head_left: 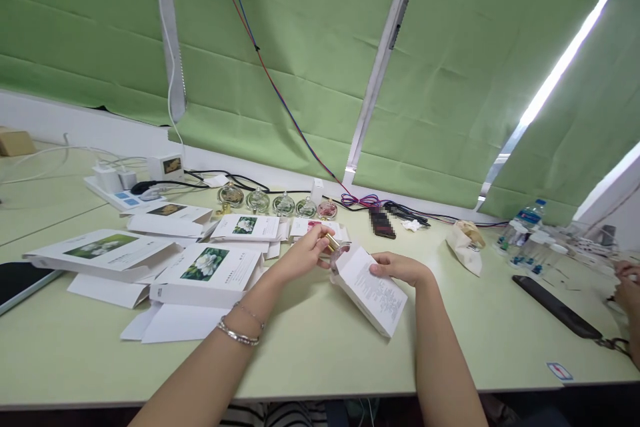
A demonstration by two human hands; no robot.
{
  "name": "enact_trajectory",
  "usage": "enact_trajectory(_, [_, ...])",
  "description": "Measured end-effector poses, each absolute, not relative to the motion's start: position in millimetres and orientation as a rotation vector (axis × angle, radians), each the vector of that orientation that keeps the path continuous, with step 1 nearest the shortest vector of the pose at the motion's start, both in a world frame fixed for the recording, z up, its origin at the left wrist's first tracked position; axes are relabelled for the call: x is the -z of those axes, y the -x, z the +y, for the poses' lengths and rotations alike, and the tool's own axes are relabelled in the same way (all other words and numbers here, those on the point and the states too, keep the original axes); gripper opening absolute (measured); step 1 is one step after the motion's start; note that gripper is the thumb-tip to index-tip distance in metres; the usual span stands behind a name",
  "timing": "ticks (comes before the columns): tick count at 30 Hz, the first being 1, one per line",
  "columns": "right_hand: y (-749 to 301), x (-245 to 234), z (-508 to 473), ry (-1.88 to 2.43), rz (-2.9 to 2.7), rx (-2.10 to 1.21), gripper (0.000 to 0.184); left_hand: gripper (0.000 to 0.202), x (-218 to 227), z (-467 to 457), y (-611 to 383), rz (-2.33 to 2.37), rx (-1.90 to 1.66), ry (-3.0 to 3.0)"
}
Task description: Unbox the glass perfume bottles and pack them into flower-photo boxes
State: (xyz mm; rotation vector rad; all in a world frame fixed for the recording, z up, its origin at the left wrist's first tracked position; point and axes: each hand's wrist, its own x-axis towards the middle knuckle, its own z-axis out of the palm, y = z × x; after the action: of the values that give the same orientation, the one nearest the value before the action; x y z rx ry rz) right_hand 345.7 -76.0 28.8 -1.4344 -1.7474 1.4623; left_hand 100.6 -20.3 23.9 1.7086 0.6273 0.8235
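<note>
Near the middle of the table, my left hand [313,249] is closed on the gold cap of a perfume bottle [343,250]. The bottle's glass is at the open end of a white carton [373,290], its lower part hidden by the carton. My right hand [403,268] grips that tilted carton along its upper side, thumb on the printed face. Just beyond my left hand lies a carton with a pink flower picture [305,227]. Behind it stand several round perfume bottles in a row, among them a pink one [327,209] and a green one [283,204].
Flat open cartons with flower pictures [205,273] cover the left side. Behind them are a power strip [123,199] and cables. On the right are a cloth bag [465,248], clear jars [530,250], a water bottle [531,215], a black pouch [555,307] and another person's hand [627,283].
</note>
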Motion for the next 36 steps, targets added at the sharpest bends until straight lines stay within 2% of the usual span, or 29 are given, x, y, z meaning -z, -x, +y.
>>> enact_trajectory(6, [-365.3,-25.7,-81.4,1.527,-1.637,-1.368,0.045,0.025,-27.1,-16.1,-95.8,0.815,-1.118,-1.763])
enact_trajectory(9, [-376.8,-22.7,-80.0,1.566,-1.522,-1.155,0.045,0.022,-26.2,-10.8,-91.8,0.928,-1.213,-1.918])
enact_trajectory(14, [-378.1,-14.9,-65.9,1.491,-1.375,-0.751,0.056,0.021,-20.8,-14.9,-96.4,0.813,-1.089,-2.128])
enact_trajectory(22, [-364.2,-6.3,-60.1,1.532,-1.436,-0.754,0.056,0.03,-19.0,-23.1,-101.2,0.65,-0.887,-2.359])
enact_trajectory(27, [-366.3,-13.7,-64.4,1.565,-1.439,-0.609,0.059,0.034,-21.0,-23.6,-99.9,0.63,-0.876,-2.372])
enact_trajectory(30, [-366.3,-20.0,-66.2,1.556,-1.425,-0.486,0.067,0.035,-21.5,-23.3,-99.4,0.62,-0.863,-2.368])
enact_trajectory(33, [-360.0,-24.9,-69.0,1.525,-1.397,-0.16,0.072,0.035,-22.6,-23.2,-98.1,0.606,-0.819,-2.368])
enact_trajectory(36, [-341.6,-25.9,-73.5,1.395,-1.267,0.296,0.062,0.033,-22.6,-24.0,-96.6,0.594,-0.784,-2.332])
